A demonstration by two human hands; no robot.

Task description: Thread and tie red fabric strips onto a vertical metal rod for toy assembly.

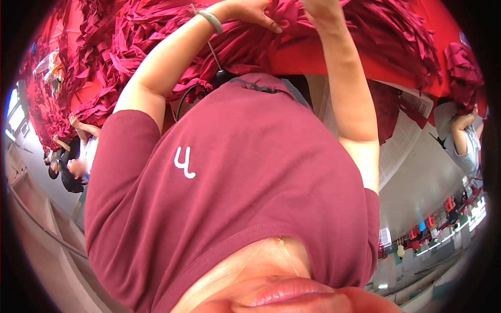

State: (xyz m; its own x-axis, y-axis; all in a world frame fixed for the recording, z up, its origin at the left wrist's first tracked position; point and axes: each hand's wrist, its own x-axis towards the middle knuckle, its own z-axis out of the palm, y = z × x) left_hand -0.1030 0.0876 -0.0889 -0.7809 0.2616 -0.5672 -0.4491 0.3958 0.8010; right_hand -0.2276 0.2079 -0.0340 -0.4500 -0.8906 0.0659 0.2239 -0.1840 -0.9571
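Dark red fabric strips (156,36) lie in a large tangled heap across the red surface in front of me. My left hand (250,11), with a pale bangle at the wrist, rests on the heap with the thumb stretched out flat on the cloth; its other fingers run toward the upper edge. Beside it on the right, my right hand (321,6) reaches over the same cloth. The upper edge cuts off its fingers, so I cannot see whether they hold cloth.
A thin metal rod (213,55) with a black base stands below my left forearm. People (78,156) work along the far left; another person (464,135) is at the right, beside a dark red cloth bundle (463,65). A white perforated panel (399,148) lies right of my right arm.
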